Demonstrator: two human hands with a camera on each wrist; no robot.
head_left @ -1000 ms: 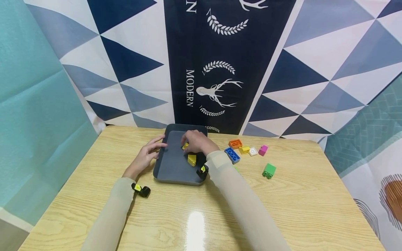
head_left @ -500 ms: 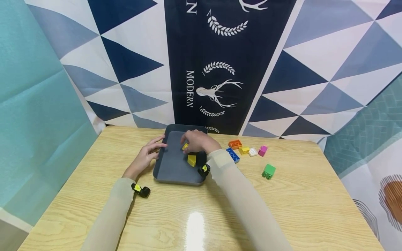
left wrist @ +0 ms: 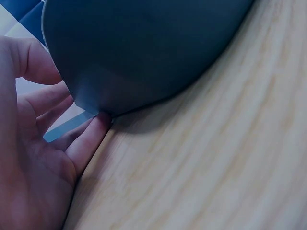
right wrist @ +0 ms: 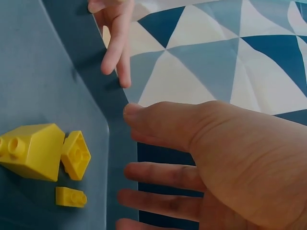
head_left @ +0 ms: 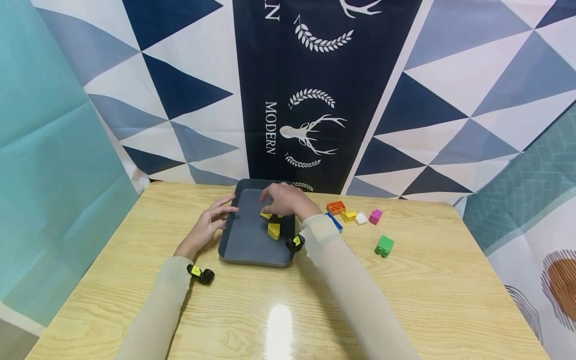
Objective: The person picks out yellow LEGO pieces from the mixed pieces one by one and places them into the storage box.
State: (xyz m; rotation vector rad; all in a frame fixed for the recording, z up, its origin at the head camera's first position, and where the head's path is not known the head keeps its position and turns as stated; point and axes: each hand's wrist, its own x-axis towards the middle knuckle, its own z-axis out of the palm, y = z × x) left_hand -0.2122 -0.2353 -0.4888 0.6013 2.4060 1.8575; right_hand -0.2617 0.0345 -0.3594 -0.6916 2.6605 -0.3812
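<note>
A grey tray [head_left: 252, 250] lies on the table with yellow toy bricks inside. In the right wrist view the big sloped yellow brick [right wrist: 41, 151] touches or nearly touches a smaller yellow brick [right wrist: 76, 155], and a small yellow brick [right wrist: 69, 197] lies apart from them. My right hand [head_left: 290, 199] hovers over the tray's right half, its fingers extended and holding nothing. The left hand [head_left: 210, 225] touches the tray's left rim; in the left wrist view its fingertips press against the outer wall [left wrist: 144, 57] and edge.
Right of the tray lie an orange brick [head_left: 335, 207], a blue brick [head_left: 334, 222] partly behind my right sleeve, a yellow brick [head_left: 348, 216], a white piece [head_left: 361, 218], a pink brick [head_left: 375, 216] and a green brick [head_left: 384, 246]. A patterned cloth [head_left: 198, 100] hangs behind the table.
The right hand has let go of a yellow brick in the tray and lifted slightly to the right. The left hand stays at the rim.
</note>
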